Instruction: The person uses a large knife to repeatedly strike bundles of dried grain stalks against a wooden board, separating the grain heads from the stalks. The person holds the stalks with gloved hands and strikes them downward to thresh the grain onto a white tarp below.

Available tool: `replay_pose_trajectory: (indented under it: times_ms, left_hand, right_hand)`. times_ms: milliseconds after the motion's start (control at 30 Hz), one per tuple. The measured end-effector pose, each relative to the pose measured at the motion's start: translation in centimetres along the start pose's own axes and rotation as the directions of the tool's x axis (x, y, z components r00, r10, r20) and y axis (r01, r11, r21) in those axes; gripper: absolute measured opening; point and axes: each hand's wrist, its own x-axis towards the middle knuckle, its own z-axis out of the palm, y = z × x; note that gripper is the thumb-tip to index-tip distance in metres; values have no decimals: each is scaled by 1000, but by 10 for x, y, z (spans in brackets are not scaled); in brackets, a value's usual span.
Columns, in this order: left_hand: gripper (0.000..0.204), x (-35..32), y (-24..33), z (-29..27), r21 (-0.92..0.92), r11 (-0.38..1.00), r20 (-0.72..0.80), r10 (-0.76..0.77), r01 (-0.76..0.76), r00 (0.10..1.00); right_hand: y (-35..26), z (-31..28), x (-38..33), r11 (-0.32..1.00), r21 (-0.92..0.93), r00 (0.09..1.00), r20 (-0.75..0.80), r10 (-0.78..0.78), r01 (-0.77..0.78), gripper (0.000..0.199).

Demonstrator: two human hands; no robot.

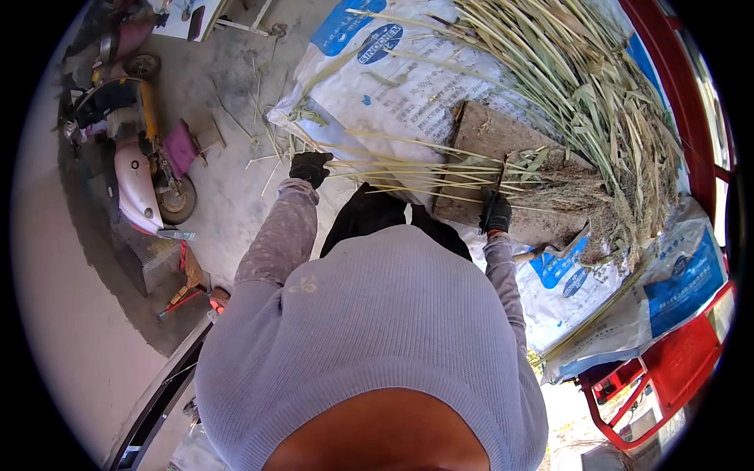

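Several stalks, clasped in L grip, heads past R grip, R hold unclear

Blue oval emblems and rows of small print stand on white sacking

"What lies under the wooden board?"
"Sacks. Stalks reach across the board from the left."
"And the stalk heap?"
"On the sacks too, beyond and right of the board."
"The motor scooter?"
"On the floor, left of the sacks."
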Motion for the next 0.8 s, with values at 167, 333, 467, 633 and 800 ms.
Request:
replay_pose_trajectory:
  times_ms: [167,333,467,633,800]
  left_hand:
    - [32,7,3,-37,35,993,242,97,-109,965]
    - [43,-4,21,-49,-80,968,198,248,-236,948]
    - [36,5,20,-26,42,929,417,317,-367,852]
    - [37,-2,-13,-25,-17,960,378,264,-278,887]
    - [30,-30,-89,-53,113,964,283,201,-241,938]
  right_hand:
    - [-20,-5,-16,928,323,982,28,186,-185,40]
    - [-25,-5,-8,965,113,971,59,231,-236,47]
    - [-16,4,2,964,82,966,68,248,-253,46]
    - [-31,-2,-11,998,-60,993,-121,-17,10,41]
    - [-46,-12,-18,986,-89,986,-95,134,-142,49]
